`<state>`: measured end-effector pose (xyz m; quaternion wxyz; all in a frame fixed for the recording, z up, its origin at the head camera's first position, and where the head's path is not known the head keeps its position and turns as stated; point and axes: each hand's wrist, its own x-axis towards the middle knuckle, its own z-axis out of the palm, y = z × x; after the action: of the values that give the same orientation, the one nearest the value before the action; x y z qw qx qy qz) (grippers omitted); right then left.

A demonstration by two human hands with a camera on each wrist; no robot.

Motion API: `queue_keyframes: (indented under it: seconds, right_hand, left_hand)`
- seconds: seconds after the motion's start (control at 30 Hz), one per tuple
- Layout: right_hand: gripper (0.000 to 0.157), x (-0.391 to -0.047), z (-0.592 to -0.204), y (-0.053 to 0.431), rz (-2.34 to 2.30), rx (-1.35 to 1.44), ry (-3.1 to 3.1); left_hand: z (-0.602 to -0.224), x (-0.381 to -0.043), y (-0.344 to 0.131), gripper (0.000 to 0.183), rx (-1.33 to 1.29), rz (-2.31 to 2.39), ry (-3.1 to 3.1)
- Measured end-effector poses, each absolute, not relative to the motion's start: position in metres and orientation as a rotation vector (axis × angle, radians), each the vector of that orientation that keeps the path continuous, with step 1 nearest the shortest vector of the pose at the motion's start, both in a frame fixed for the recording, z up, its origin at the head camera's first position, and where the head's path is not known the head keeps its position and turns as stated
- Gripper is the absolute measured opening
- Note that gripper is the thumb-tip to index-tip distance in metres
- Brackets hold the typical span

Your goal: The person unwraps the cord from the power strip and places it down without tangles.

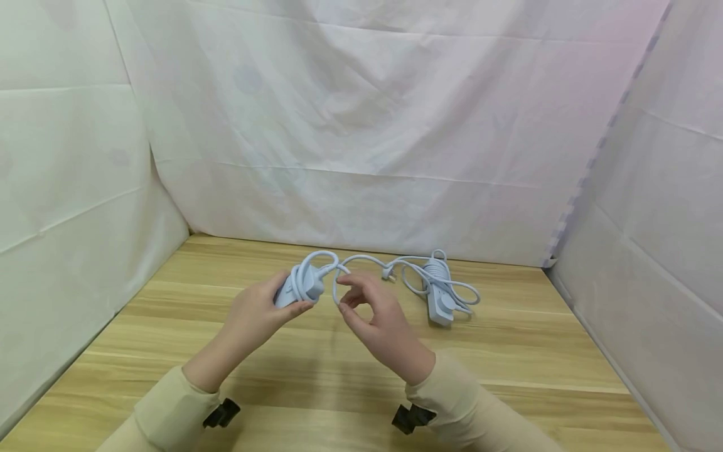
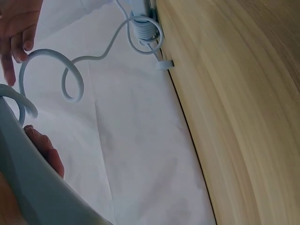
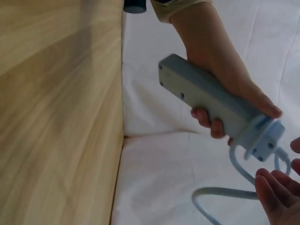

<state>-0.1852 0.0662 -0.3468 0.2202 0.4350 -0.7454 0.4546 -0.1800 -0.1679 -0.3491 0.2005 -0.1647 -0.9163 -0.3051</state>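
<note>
A light blue power strip (image 1: 287,294) is gripped in my left hand (image 1: 257,307), raised over the table's middle. In the right wrist view, the long back of the strip (image 3: 201,91) shows, with the left hand's (image 3: 220,61) fingertips curled around its edge. Turns of its cord (image 3: 255,136) wrap one end. Beside that end, my right hand (image 1: 381,317) has its thumb and forefinger apart, fingertips right at a loose loop of cord (image 1: 335,289). From there the cord runs right to a plug (image 1: 388,273) with metal prongs.
At the right on the wooden table (image 1: 486,376) lies a second power strip (image 1: 439,307), cord wound round it and loose loops spreading beside it. A white cloth (image 1: 361,207) hangs behind the table, with more cloth at both sides.
</note>
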Motion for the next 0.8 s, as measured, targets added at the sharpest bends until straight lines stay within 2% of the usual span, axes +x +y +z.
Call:
queue_keyframes:
  seconds: [0.23,0.33,0.53,0.8]
  right_hand:
    - [0.058,-0.182,-0.349,0.057,1.215,1.217,-2.205]
    - [0.062,-0.183,-0.35,0.056,1.159,1.217,-2.216]
    - [0.061,-0.185,-0.351,0.053,1.072,1.205,-2.189]
    - [0.054,-0.189,-0.347,0.05,0.896,1.222,-2.151]
  left_hand:
    - [-0.344,-0.176,-0.163,0.047,-0.429,-0.989,-2.566]
    - [-0.342,-0.173,-0.161,0.051,-0.419,-1.093,-2.564]
    - [-0.337,-0.167,-0.159,0.058,-0.47,-1.308,-2.545]
    - [-0.334,-0.161,-0.155,0.058,-0.491,-1.323,-2.567]
